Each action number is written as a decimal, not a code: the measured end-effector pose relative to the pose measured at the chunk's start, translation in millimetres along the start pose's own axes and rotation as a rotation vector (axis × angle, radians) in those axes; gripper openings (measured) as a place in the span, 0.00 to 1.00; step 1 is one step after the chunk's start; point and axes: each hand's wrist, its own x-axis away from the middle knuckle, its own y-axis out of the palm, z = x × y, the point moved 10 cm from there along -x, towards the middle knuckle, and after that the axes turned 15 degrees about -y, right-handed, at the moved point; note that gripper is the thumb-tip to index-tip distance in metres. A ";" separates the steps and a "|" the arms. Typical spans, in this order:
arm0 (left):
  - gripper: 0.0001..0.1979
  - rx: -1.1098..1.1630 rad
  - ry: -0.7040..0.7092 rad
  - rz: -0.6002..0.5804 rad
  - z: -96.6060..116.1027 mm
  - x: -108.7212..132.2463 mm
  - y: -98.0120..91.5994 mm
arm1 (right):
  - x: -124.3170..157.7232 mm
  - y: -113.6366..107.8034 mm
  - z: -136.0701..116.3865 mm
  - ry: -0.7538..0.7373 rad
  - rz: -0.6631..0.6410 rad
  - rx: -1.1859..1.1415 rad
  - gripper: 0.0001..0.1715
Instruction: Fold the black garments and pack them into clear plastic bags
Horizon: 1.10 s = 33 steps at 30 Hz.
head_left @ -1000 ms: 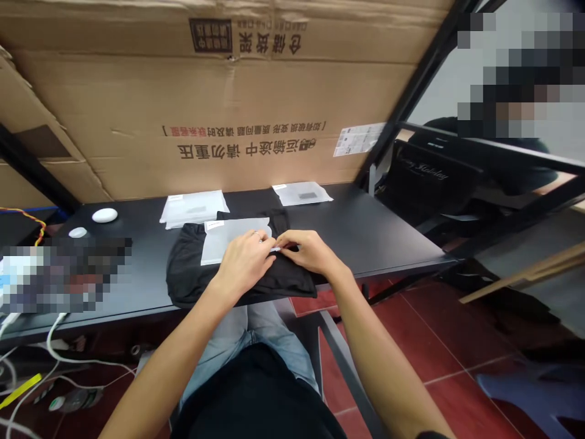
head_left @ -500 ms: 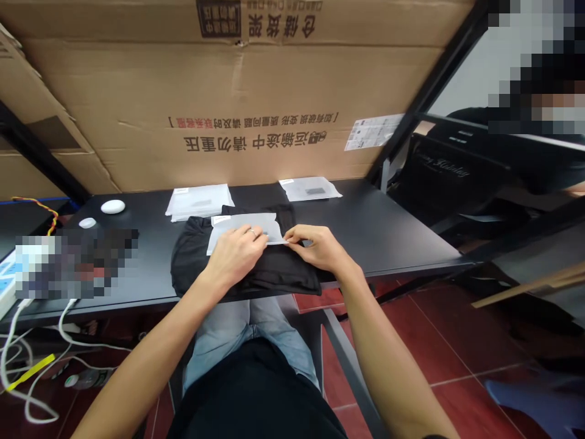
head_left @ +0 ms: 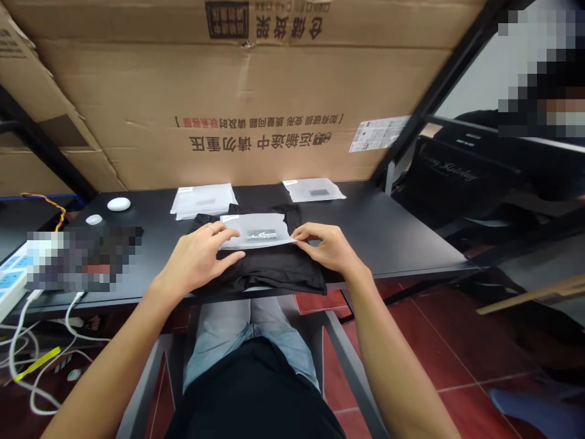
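Observation:
A frosted white plastic bag [head_left: 237,241] with a dark printed patch and a small label lies on folded black fabric [head_left: 269,274] near the table's front edge. My right hand [head_left: 323,244] pinches the bag's lower right corner between thumb and fingers. At the bag's left end, my left hand [head_left: 196,256] is open, thumb and fingers apart, with the fingertips over the bag. Behind the fabric, several similar bags lie flat: a small stack [head_left: 205,200] at the left and another bag [head_left: 313,189] at the right.
A big cardboard sheet [head_left: 247,91] stands along the back of the black table [head_left: 393,238]. Two white round objects, a larger one [head_left: 119,204] and a smaller one [head_left: 94,219], sit at the left. Beyond them are a power strip [head_left: 11,274] and white cables [head_left: 68,317].
My left hand has moved left off the middle of the bag and spread its fingers, uncovering the dark print. My right hand keeps its pinch on the corner. The view has shifted slightly.

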 end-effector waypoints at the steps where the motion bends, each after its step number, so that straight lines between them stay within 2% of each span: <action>1: 0.15 0.003 0.011 -0.015 7.8 -4.6 3.2 | 0.3 -0.6 0.0 0.002 0.005 0.001 0.08; 4: 0.09 -0.039 0.045 -0.065 23.7 -16.1 14.7 | 1.0 -1.7 -0.9 -0.001 0.003 0.014 0.07; 8: 0.13 -0.083 0.042 -0.045 27.3 -24.3 15.1 | -1.8 -4.3 -12.3 -0.041 -0.018 0.050 0.06; 12: 0.14 -0.071 -0.024 0.054 25.6 -32.1 -0.3 | -12.6 -13.8 -50.3 -0.186 0.059 0.190 0.07; 14: 0.14 -0.059 -0.045 0.094 26.7 -36.3 -6.8 | -21.0 -6.3 -72.4 -0.260 0.050 0.248 0.09; 15: 0.14 -0.049 -0.048 0.106 27.7 -38.0 -9.0 | -26.4 4.6 -82.5 -0.298 -0.006 0.279 0.12; 18: 0.13 0.000 -0.052 0.129 29.8 -40.9 -14.0 | -41.4 51.7 -100.1 -0.385 -0.278 0.432 0.23; 20: 0.13 0.053 -0.047 0.125 30.5 -40.1 -16.1 | -49.8 76.8 -99.5 -0.395 -0.412 0.569 0.30; 22: 0.12 0.112 -0.053 0.111 28.2 -38.2 -18.0 | -55.1 94.7 -91.4 -0.361 -0.519 0.667 0.31; 24: 0.14 0.150 -0.138 0.110 14.8 -37.2 -20.0 | -55.7 106.5 -80.5 -0.304 -0.614 0.723 0.28; 26: 0.20 0.147 -0.328 0.111 -13.5 -36.3 -19.7 | -54.4 111.7 -74.2 -0.270 -0.670 0.763 0.25; 28: 0.27 0.146 -0.510 0.016 -43.5 -34.1 -7.9 | -54.4 111.3 -73.7 -0.270 -0.677 0.792 0.23; 30: 0.32 0.245 -0.594 -0.198 -61.6 -31.1 17.6 | -56.4 106.6 -74.9 -0.267 -0.649 0.790 0.20; 32: 0.35 0.449 -0.596 -0.416 -63.6 -27.4 43.6 | -59.3 99.4 -77.0 -0.266 -0.595 0.753 0.18; 33: 0.35 0.565 -0.592 -0.482 -61.8 -26.3 51.9 | -60.6 95.3 -78.7 -0.273 -0.560 0.723 0.18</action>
